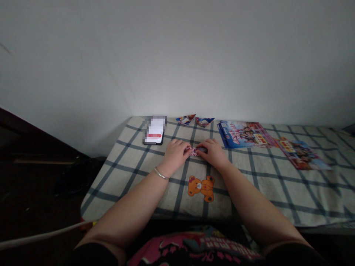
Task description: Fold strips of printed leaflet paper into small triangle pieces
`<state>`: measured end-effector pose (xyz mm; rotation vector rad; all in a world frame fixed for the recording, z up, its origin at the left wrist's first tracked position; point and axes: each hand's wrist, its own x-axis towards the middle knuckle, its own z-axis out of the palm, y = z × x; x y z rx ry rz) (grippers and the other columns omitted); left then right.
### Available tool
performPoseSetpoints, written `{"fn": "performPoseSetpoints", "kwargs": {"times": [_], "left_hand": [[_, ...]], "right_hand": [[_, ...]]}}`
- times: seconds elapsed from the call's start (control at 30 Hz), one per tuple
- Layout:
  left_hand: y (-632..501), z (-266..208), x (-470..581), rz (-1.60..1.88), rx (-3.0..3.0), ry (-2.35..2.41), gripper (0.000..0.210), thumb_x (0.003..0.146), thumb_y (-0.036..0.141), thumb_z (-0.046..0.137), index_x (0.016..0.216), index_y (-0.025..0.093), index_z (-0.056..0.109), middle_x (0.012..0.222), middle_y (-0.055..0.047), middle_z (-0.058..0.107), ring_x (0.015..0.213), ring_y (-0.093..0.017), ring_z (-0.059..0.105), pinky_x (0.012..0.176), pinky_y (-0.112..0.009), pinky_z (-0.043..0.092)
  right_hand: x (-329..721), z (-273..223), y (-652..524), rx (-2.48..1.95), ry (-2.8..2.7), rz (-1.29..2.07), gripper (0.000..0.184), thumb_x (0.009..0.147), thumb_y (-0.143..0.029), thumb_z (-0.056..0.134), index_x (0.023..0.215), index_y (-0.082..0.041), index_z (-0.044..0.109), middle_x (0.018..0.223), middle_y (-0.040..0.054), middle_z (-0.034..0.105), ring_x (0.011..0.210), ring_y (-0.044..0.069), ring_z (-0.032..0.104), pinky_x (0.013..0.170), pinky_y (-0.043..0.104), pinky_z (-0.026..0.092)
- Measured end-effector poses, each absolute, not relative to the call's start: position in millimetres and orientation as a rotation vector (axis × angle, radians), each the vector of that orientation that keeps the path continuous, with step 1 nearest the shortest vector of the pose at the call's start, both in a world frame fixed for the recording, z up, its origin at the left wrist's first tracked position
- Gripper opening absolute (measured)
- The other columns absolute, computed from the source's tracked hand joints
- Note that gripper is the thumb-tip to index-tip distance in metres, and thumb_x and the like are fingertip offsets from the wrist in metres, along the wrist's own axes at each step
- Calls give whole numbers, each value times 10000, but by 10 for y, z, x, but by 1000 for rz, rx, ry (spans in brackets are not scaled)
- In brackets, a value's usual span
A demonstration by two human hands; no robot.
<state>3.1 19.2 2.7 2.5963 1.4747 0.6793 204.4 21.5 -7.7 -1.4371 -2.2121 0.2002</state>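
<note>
A small piece of folded paper [193, 151], pinkish and patterned, lies between my two hands near the middle of the table. My left hand [176, 155] is closed on its left end, thumb toward the near side. At its right end, my right hand [213, 152] grips with thumb and fingers. Much of the paper is hidden under the fingers. Beyond the hands, against the wall, stand two folded paper boats [186, 119], blue and red.
A phone [155, 130] with a lit screen lies at the back left. Printed leaflets [244, 135] are stacked to the right, with another leaflet [303, 153] beside them. A checked tablecloth [249, 184] with a printed bear [202, 187] covers the table. The wall [177, 59] rises behind.
</note>
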Motion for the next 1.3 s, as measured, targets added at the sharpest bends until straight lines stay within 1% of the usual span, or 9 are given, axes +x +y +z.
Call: {"fn": "performPoseSetpoints", "kwargs": {"times": [0.1, 0.33, 0.5, 0.63, 0.8, 1.0, 1.1, 1.17, 1.3], "left_hand": [[189, 25, 36, 673, 2599, 1477, 194, 878, 379, 609, 954, 207, 659, 927, -47, 655, 939, -231, 536, 837, -356, 406], [217, -5, 69, 695, 2529, 1532, 191, 816, 357, 688, 940, 212, 673, 928, -34, 681, 924, -237, 541, 835, -368, 392], [207, 0, 90, 716, 2480, 1592, 188, 793, 373, 709, 904, 223, 682, 890, -25, 702, 907, -250, 540, 813, -381, 383], [198, 15, 82, 724, 2463, 1619, 195, 784, 383, 718, 863, 210, 675, 872, -32, 707, 903, -257, 542, 807, -383, 382], [234, 22, 19, 729, 2443, 1516, 175, 802, 369, 703, 855, 204, 677, 854, -34, 703, 873, -237, 560, 791, -363, 397], [273, 42, -37, 865, 2388, 1303, 94, 802, 291, 713, 784, 210, 668, 836, -12, 681, 839, -193, 579, 764, -324, 406], [260, 60, -42, 888, 2474, 1237, 98, 800, 307, 719, 802, 219, 674, 813, 0, 688, 857, -197, 568, 804, -341, 399], [236, 76, -38, 874, 2569, 1215, 109, 806, 332, 711, 849, 234, 687, 843, 0, 701, 894, -208, 553, 856, -371, 385], [164, 134, -9, 775, 2723, 1228, 88, 846, 334, 660, 867, 259, 701, 892, 0, 708, 952, -220, 528, 925, -416, 353]], "right_hand": [[2038, -74, 218, -1449, -2211, 198, 180, 820, -358, 680, 937, -228, 723, 930, 61, 670, 929, 235, 553, 879, 374, 420], [1986, -44, 207, -1531, -2215, 202, 174, 806, -343, 694, 931, -224, 714, 928, 65, 670, 926, 240, 539, 880, 379, 402], [1955, -31, 216, -1566, -2220, 210, 163, 813, -349, 686, 910, -220, 711, 932, 67, 670, 951, 250, 541, 888, 383, 400], [1957, -31, 213, -1572, -2220, 214, 153, 813, -346, 689, 895, -218, 704, 924, 68, 668, 941, 249, 545, 874, 381, 407], [2003, -59, 196, -1493, -2204, 201, 159, 797, -344, 705, 862, -202, 678, 888, 59, 659, 892, 241, 548, 840, 373, 415], [2036, -25, 159, -1301, -2233, 243, 195, 780, -346, 734, 859, -191, 647, 810, 41, 638, 814, 208, 544, 758, 327, 427], [2032, 22, 132, -1206, -2285, 208, 162, 819, -342, 700, 888, -201, 662, 810, 40, 639, 821, 203, 545, 754, 314, 425], [2025, 51, 113, -1198, -2318, 151, 145, 853, -348, 660, 891, -209, 670, 833, 45, 644, 836, 207, 546, 757, 316, 420], [2008, 102, 72, -1214, -2396, 121, 182, 900, -375, 589, 866, -221, 678, 880, 50, 656, 863, 202, 550, 759, 310, 412]]}}
